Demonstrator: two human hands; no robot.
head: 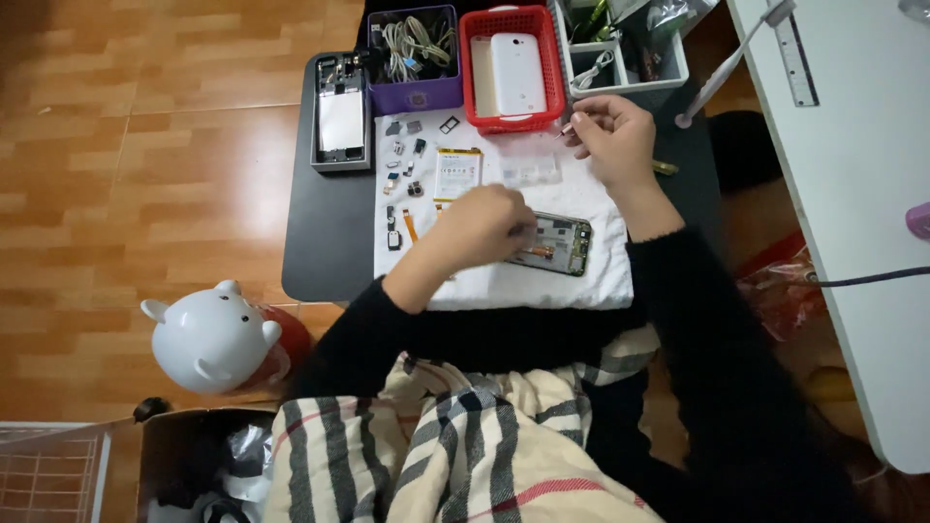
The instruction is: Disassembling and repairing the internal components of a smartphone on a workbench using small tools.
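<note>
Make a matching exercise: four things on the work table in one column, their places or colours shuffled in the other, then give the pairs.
1. white phone back cover
2. cables
3. opened phone
4. battery

A. purple box
B. under the left hand, on the white cloth
C. red basket
D. flat on the cloth, beside small parts

Pairs: 1-C, 2-A, 3-B, 4-D

We see a reddish-brown wood floor (145, 145) around a small black table (325, 252). Right of the table stands a white desk (852, 184) with a grey ruler (794, 60) near its far edge. Left of the table, nearer us, sits a white animal-shaped figure (211, 339); below that, a cardboard box (194, 455) and white wire rack (48, 475). Light is warm, soft glare on floor.
</note>
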